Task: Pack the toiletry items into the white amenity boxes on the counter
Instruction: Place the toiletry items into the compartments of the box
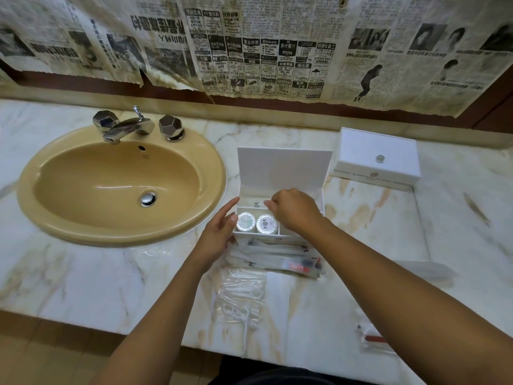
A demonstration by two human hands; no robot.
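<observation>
Fingers [268, 204] of the right hand [295, 211] curl down into the rear compartment of the open box [277, 173]; whether they pinch an item cannot be told. Left hand [219, 232] lies with straight fingers against the box's left wall, steadying it. Step in hand — filling the box, which sits on the bench [83, 279] beside the sink [119, 187]. Two round soaps [256, 224] occupy the front-left compartment. Next move likely calls for the sachets [277, 257] lying just in front. A second box [377, 157] stands closed — lid white, small knob.

Single head view, looking forward and down, close over marble counter [83, 279] and sink [119, 187].
</observation>
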